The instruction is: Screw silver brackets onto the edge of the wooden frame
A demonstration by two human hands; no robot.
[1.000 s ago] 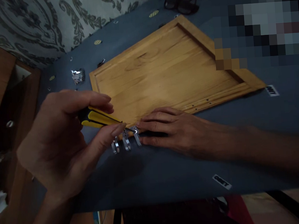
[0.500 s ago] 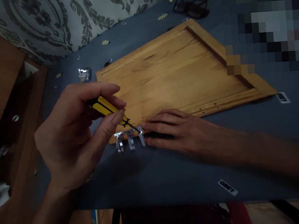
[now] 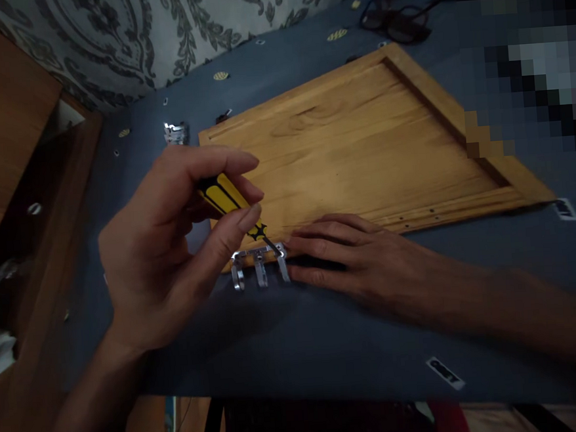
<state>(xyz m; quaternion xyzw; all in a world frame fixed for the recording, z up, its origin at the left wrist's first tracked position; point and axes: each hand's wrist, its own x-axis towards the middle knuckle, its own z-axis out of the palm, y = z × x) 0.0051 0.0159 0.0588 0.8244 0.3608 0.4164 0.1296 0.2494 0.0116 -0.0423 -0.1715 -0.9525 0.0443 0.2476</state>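
My left hand (image 3: 171, 237) is closed around a yellow and black screwdriver (image 3: 232, 203), its shaft slanting down to the right. The tip meets the rightmost prong of a shiny metal hook rack (image 3: 261, 268), which lies along the near left edge of a wooden panel (image 3: 333, 153). Three prongs of the rack jut out past that edge. Flat and with fingers stretched, my right hand (image 3: 339, 245) rests on the panel's near edge, its fingertips beside the rightmost prong. The panel has a raised frame and several small dark holes near its front right side.
Another shiny metal piece (image 3: 176, 133) lies left of the panel on the dark blue patterned tablecloth (image 3: 326, 345). Dark-framed glasses (image 3: 395, 24) sit at the back. Wooden furniture (image 3: 81, 158) borders the left side, and a patterned wall (image 3: 142, 35) stands behind.
The whole view has shifted, so everything sits a little farther right. The screwdriver handle stands slightly steeper in my left hand, its tip still at the rightmost prong. My right hand stays on the panel.
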